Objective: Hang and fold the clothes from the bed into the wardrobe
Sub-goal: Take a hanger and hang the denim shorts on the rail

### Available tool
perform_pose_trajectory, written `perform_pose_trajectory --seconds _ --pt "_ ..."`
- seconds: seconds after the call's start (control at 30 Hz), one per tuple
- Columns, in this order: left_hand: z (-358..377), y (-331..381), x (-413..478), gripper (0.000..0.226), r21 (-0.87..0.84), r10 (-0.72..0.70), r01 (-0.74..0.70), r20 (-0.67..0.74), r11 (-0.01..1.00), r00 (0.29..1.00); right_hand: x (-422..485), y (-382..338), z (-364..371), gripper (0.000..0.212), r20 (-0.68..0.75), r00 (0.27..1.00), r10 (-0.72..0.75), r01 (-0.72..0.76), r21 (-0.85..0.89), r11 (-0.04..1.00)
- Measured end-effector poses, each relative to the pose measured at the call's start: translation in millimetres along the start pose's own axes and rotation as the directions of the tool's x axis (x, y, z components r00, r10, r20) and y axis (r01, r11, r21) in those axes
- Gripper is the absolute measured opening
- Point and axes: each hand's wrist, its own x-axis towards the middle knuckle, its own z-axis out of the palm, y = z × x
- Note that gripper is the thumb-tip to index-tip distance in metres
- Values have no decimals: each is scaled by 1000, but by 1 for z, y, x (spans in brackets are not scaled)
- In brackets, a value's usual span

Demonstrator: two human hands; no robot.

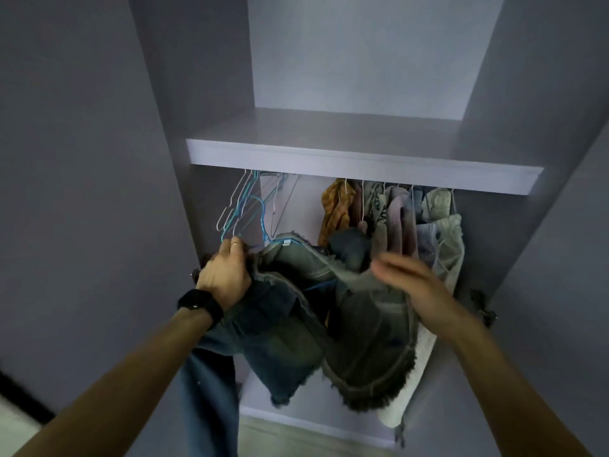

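Note:
A pair of dark frayed denim shorts (329,324) hangs draped over a blue wire hanger (263,222) in front of the open wardrobe (329,153). My left hand (224,278), with a black watch on the wrist, grips the left edge of the shorts together with the hanger. My right hand (408,282) is blurred, its fingers straight, lying against the right side of the shorts. Several empty wire hangers (237,206) hang at the rail's left; several hung clothes (395,219) fill the right.
A white shelf (362,133) spans the wardrobe above the rail. Grey side panels (99,159) stand on both sides. The wardrobe's bottom board (313,420) lies below the hanging clothes. A blue-jeaned leg (207,397) shows at the bottom.

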Motion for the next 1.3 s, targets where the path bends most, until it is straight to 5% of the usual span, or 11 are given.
perform_pose_trajectory --seconds 0.1,0.17,0.23,0.3,0.37,0.67,0.87,0.97,1.07,1.17,1.3 --pt "-15 14 2 17 -113 182 -195 -116 974 977 -10 21 -3 41 397 855 333 -113 -484 868" --pt "-25 25 -5 11 -83 382 -396 -140 915 913 2 23 -7 32 137 980 143 -57 -498 865" --pt "-37 33 -9 10 -64 469 -485 -173 872 866 23 13 -10 51 -169 970 -175 18 -668 744" --pt "-47 38 -8 9 -83 478 -506 -223 859 849 48 11 -6 64 -71 988 -136 30 -783 621" --pt "-55 40 -8 13 -68 494 -522 -243 850 835 58 19 13 52 7 1000 -14 15 -687 727" --pt "-70 12 -18 22 30 417 -420 -197 907 887 72 43 56 33 -100 858 -503 332 -639 694" --pt "-45 36 -36 31 209 560 -529 -134 822 817 89 2 84 52 -291 925 -242 64 -511 857" --pt "-42 34 -27 31 56 437 -435 -208 899 875 88 -12 77 54 -171 984 -49 1 -271 963" --pt "-44 18 -23 24 -23 362 -381 -266 924 893 71 7 53 43 6 998 63 -56 -392 918" --pt "-41 16 -25 18 -27 382 -397 -220 917 897 65 40 51 38 10 999 -38 36 -596 802" --pt "-40 -3 -39 22 97 551 -542 -156 835 820 58 56 44 28 -171 972 -163 61 -486 872"
